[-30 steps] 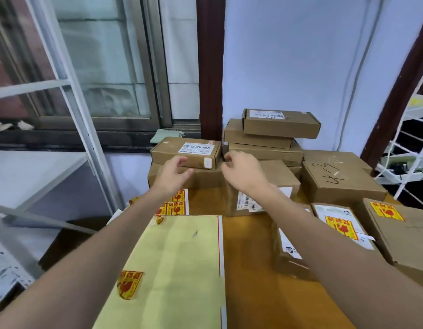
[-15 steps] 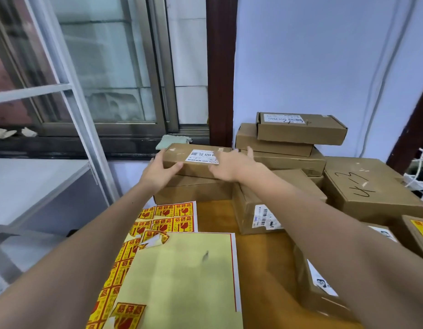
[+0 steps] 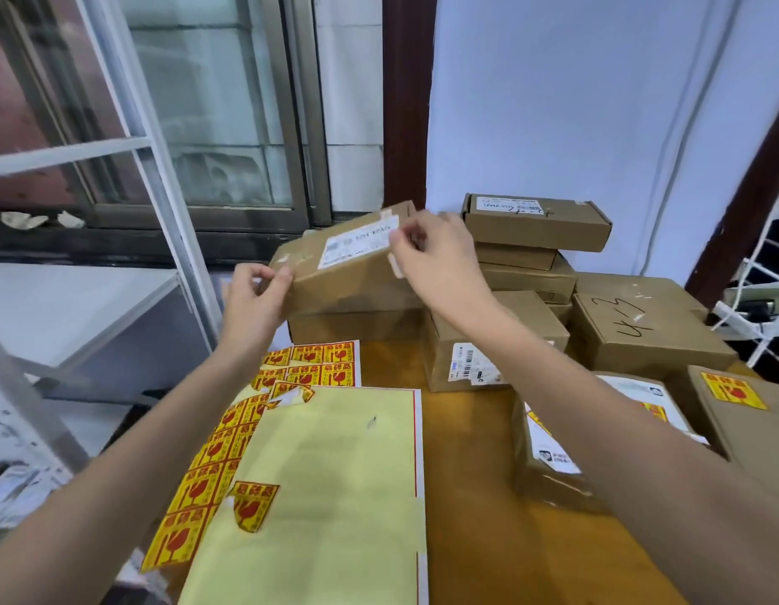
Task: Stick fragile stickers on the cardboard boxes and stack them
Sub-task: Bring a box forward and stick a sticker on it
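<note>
Both hands grip a labelled cardboard box (image 3: 348, 272), tilted above another box (image 3: 357, 327) at the worktop's (image 3: 466, 473) back: left hand (image 3: 256, 294) at its near-left corner, right hand (image 3: 435, 259) at its right end.

you face a pale lilac-white wall (image 3: 575, 115) from twelve to two o'clock, evenly lit with no hard shadows. a thin cable (image 3: 680, 137) runs down it toward two o'clock. a dark brown wooden post (image 3: 408, 98) stands upright at twelve o'clock, and a second dark brown frame (image 3: 745, 198) leans in at three o'clock. from nine to eleven o'clock you have a metal-framed window (image 3: 213, 107) with cloudy glass, above a dark sill (image 3: 116, 244) holding pale scraps. a white metal shelf frame (image 3: 130, 141) crosses in front of the window, its pale shelf board (image 3: 68, 303) at nine o'clock. a white wire rack (image 3: 763, 299) sits at three o'clock. the worktop (image 3: 488, 517) below you is warm orange-brown wood.
</note>
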